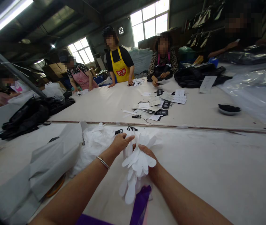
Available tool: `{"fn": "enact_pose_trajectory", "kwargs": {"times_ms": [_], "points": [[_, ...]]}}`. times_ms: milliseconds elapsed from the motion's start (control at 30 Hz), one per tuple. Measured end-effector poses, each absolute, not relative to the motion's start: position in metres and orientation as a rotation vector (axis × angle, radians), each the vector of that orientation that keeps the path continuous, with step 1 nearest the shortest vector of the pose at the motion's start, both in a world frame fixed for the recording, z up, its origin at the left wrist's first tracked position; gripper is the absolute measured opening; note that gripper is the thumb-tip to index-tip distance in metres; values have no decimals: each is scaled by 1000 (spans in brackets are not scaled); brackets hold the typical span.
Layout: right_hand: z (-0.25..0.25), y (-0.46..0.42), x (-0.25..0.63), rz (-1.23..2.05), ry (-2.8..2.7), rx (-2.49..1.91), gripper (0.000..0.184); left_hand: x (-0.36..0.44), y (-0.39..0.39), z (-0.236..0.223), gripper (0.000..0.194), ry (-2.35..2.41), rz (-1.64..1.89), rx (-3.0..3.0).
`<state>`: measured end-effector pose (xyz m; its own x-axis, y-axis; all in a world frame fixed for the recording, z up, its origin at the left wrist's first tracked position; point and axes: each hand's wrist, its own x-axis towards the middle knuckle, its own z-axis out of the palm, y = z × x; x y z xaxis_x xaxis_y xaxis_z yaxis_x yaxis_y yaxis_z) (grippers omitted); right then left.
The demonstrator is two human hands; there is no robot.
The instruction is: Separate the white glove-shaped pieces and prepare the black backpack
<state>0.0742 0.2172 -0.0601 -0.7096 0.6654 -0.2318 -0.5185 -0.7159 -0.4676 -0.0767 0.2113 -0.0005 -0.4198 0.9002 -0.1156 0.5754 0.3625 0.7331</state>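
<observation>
1. Your right hand [150,153] is closed around the white round-ended strips [138,162], which sit in front of you just above the near counter [205,162]. They fan out loosely below the grip, so the outer ones could slide free if you ease your fingers.

2. Your left hand [121,143] has its thumb and index finger close together at the top of the bunch. You cannot tell from here whether they pinch a strip or only rest against one; a pull there could drag out several at once, since the strips overlap closely.

3. The lower tips hang just above the purple strip [141,203]. If you lower the bunch, they could tangle with it or bend against it.

4. Two black plastic buckles [118,132] [132,128] lie just beyond your hands. A forward sweep of your knuckles could push them toward the seam [147,125] between the counters.

5. The crumpled white heap [95,147] is near your left forearm. Your bangle [103,162] could catch on it, and a dropped strip could be hard to spot among that white.
</observation>
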Motion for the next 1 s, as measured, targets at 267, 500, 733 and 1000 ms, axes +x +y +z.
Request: {"fn": "enact_pose_trajectory", "kwargs": {"times_ms": [267, 500, 733, 1000], "points": [[-60, 214, 72, 2374, -410, -536, 41, -53, 196, -3, 38, 2199, 795, 1549], [-55, 211, 74, 2339, -398, -594, 36, -59, 183, 16, 43, 2120, 753, 1619], [-58, 207, 72, 2332, -521, -600, 30, -78, 178, 16, 36, 2155, 937, 1350], [-58, 210, 73, 2369, -565, -561, 36, -47, 186, 14, 23, 2007, 940, 1321]]}}
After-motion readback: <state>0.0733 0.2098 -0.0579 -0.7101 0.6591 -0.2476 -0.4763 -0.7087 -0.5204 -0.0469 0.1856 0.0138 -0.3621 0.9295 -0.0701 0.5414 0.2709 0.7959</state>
